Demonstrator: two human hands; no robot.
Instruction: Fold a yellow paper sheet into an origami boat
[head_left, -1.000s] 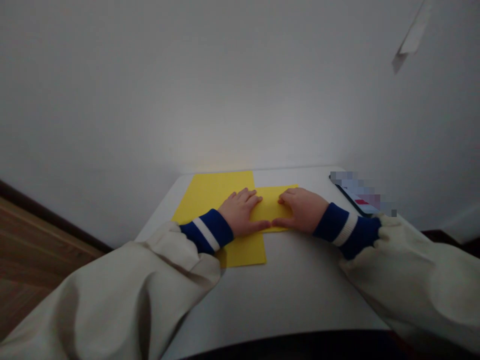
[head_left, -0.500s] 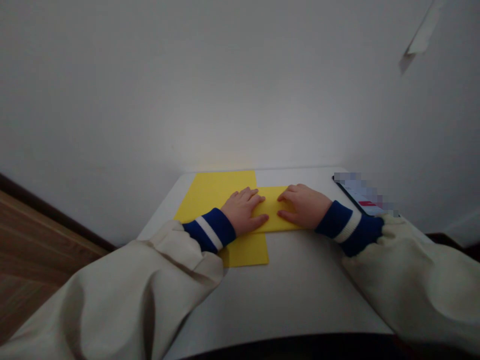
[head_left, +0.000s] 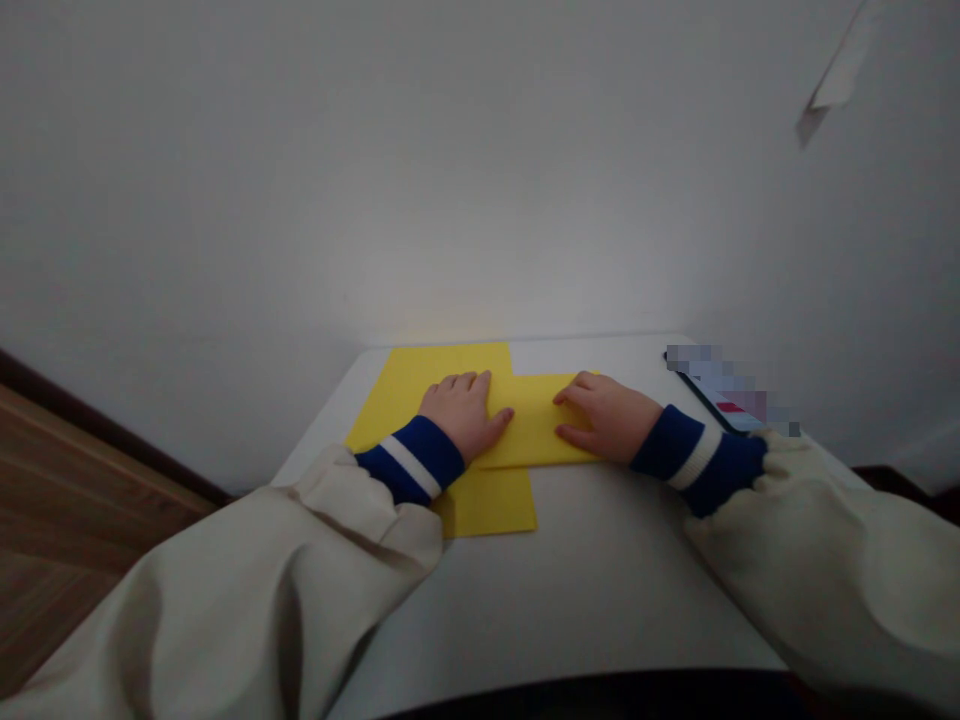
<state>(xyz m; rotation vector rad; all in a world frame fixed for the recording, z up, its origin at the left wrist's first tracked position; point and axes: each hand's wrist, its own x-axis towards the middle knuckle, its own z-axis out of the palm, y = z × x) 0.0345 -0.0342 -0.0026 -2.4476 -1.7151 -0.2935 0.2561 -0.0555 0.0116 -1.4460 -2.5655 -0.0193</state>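
A folded piece of yellow paper [head_left: 529,425] lies crosswise over a larger yellow sheet [head_left: 401,385]. My left hand [head_left: 463,412] rests flat near the folded paper's left end, fingers stretched away from me and thumb pointing right. At the right end, my right hand [head_left: 606,415] lies on the same paper, its fingers loosely curved and the thumb apart from them. Neither hand grips anything. The left hand and wrist hide part of both papers.
The papers lie on a small white table [head_left: 600,570] whose far edge meets a pale wall [head_left: 480,180]. A phone or tablet with a lit screen [head_left: 724,395] lies along the right edge. Brown wooden furniture [head_left: 75,540] stands at the left.
My left hand has slid to the left over the paper, leaving more of the folded strip's middle in sight. The right hand has hardly moved.
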